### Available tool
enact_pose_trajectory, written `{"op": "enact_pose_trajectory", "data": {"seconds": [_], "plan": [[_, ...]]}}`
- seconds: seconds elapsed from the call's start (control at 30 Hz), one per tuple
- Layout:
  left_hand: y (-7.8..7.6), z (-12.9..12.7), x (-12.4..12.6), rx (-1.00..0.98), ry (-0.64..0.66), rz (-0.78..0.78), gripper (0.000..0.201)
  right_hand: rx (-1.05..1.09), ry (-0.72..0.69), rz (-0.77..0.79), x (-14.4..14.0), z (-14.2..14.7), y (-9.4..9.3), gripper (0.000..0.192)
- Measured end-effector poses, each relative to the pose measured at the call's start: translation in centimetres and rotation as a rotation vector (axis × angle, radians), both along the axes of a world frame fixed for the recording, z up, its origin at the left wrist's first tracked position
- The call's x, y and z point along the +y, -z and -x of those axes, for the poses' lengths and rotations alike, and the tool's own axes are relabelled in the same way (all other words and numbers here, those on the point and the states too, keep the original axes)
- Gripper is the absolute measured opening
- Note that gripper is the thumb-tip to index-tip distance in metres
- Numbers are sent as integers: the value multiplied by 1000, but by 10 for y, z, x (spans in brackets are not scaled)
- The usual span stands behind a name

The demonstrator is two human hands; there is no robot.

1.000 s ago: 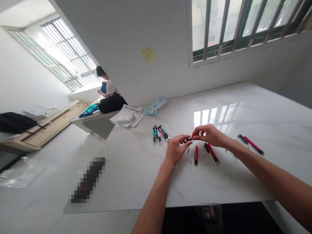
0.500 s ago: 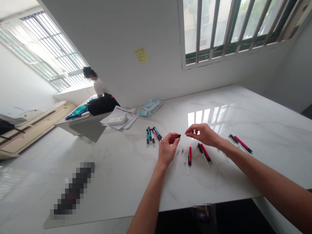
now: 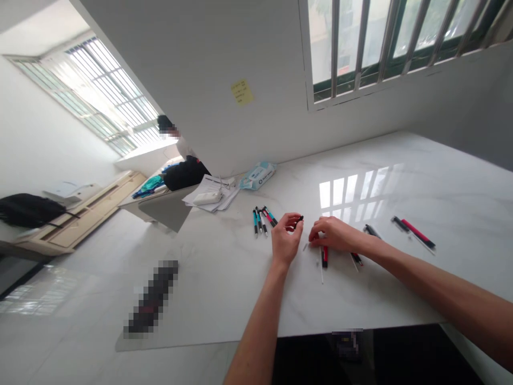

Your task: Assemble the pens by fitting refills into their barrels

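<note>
Left hand (image 3: 286,239) raised just above a white marble table (image 3: 401,176), fingertips pinched on a small black pen piece (image 3: 298,220). Right hand (image 3: 334,235) lowered beside it, fingers curled down onto loose pen parts (image 3: 323,256); grip unclear. Assembled pens (image 3: 262,219) nearby.

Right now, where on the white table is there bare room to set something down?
Bare: the table right of the window reflection, and the near edge below the left hand. Crowded: between the assembled pens and the red pen, around the right hand.
</note>
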State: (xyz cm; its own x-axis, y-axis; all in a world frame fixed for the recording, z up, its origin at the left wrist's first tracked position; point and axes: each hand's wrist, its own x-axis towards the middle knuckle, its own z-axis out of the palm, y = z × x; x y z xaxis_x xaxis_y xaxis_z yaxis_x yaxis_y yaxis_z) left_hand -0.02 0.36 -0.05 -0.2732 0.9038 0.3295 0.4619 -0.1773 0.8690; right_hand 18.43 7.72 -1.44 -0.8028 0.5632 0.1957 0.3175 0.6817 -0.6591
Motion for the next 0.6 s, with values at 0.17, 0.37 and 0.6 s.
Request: {"op": "enact_pose_trajectory", "data": {"seconds": [0.17,0.37,0.6], "plan": [[5,-5,-5,-24,79,22,18,191,258,160,2,-8,-8,27],[4,-10,-11,-67,181,40,18,379,241,443,6,-13,-9,46],[5,-10,-11,-105,199,26,17,342,196,422,3,-14,-14,50]]}}
